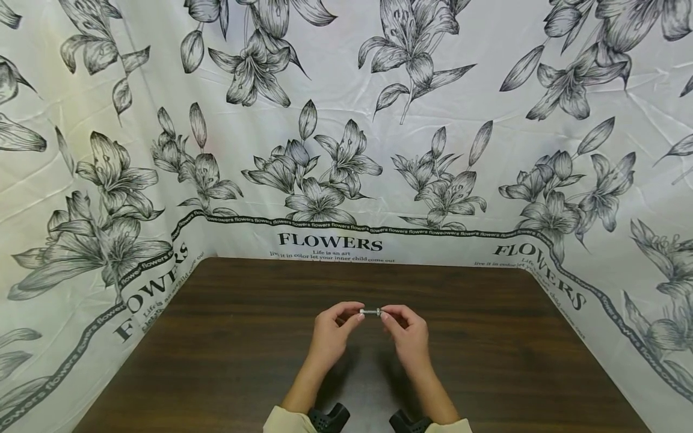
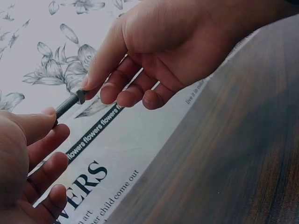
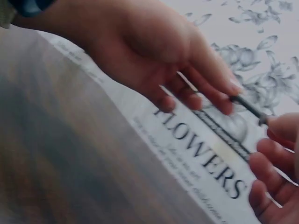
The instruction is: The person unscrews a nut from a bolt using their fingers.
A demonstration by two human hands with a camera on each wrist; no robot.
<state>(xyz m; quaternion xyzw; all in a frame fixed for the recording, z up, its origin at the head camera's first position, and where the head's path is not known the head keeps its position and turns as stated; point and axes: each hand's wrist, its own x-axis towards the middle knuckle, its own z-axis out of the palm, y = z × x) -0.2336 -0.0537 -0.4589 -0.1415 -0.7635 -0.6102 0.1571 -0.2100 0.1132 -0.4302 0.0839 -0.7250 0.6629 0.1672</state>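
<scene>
A small silver threaded bolt (image 1: 370, 311) is held level above the table, spanning the gap between both hands. My left hand (image 1: 329, 337) pinches one end between thumb and fingertips, which partly cover the bolt head. At the other end sits a hex nut (image 2: 81, 96), pinched by the thumb and index finger of my right hand (image 1: 412, 340). Bare thread of the bolt (image 2: 67, 106) shows between the two grips in the left wrist view. The right wrist view is blurred, with the nut (image 3: 263, 120) beside the right thumb. The other fingers of both hands are loosely bent.
Below the hands is a dark brown wooden table (image 1: 243, 337). White cloth (image 1: 335, 180) printed with flowers and lettering surrounds its back and sides. Black wrist devices (image 1: 330, 418) and pale sleeves are at the bottom of the head view.
</scene>
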